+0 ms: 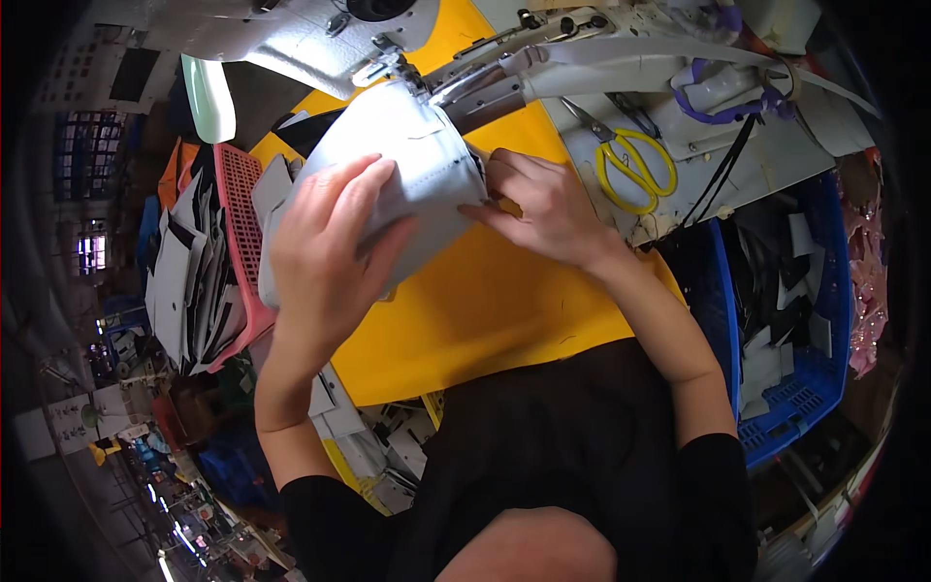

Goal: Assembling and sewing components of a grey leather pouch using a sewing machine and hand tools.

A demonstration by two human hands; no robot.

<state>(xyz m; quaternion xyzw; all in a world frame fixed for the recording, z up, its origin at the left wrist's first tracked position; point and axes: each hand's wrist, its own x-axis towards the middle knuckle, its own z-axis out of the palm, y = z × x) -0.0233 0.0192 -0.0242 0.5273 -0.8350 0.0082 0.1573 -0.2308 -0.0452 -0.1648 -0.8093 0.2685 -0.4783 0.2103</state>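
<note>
A light grey stitched piece (432, 170) lies at the sewing machine, its upper end at the metal presser foot (386, 66) and attachment. My left hand (330, 242) rests on top of this piece, fingers slightly bent, thumb out to the side. My right hand (533, 204) pinches the piece's right edge with thumb and fingers. Below them is a yellow work surface (504, 310). Yellow-handled scissors (635, 170) lie on the machine table to the right of my right hand.
A pink basket (238, 189) with grey and black pieces stands at left, a blue crate (790, 417) of cut pieces at right. A metal arm (621, 63) runs across the top beside a purple looped item (693, 92). A pale green object (208, 102) hangs at upper left.
</note>
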